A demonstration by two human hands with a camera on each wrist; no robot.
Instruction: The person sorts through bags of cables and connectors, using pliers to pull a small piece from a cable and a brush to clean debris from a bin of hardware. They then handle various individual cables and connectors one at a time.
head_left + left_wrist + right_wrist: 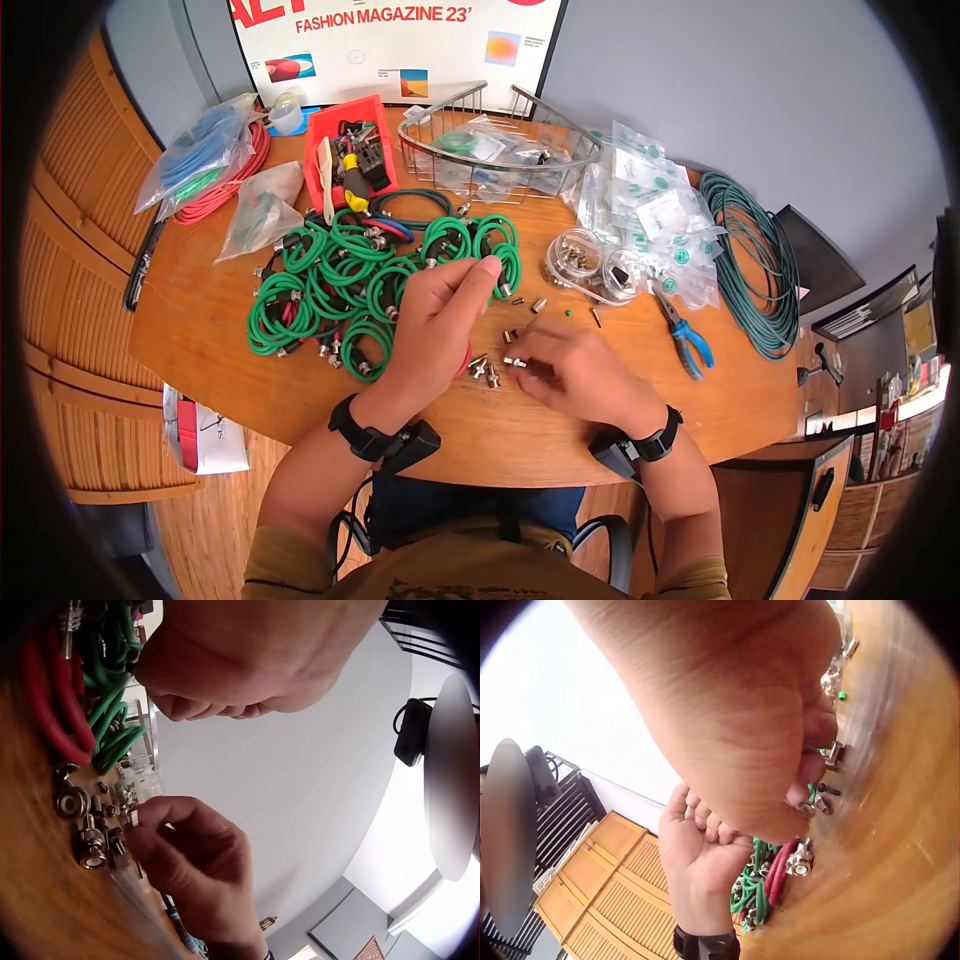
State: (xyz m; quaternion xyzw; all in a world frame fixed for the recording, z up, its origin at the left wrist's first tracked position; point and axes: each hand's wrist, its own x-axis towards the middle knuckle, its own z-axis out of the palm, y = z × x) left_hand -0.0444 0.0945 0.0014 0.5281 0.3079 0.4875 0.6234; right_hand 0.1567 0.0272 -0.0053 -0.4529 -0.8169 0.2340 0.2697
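My left hand (440, 325) is raised over the front of the green cable coils (345, 260), fingers curled in and thumb against the index finger. In the right wrist view, nothing plainly shows in its curled fingers (705, 825). Low over the wood, my right hand (575, 365) pinches a small silver connector piece (134, 817) between thumb and index finger. Close to those fingertips lie several metal BNC connectors (492, 376), with a red cable (56, 705) beside them. Small metal sleeves (539, 305) and a tiny green piece (569, 313) are scattered just beyond.
Round clear containers (577, 255) with small parts stand behind my right hand. Blue-handled pliers (688, 340) and a dark green cable coil (750, 265) lie right. Along the back are a red tool bin (385, 125), a wire basket (500, 180) and plastic bags (640, 215).
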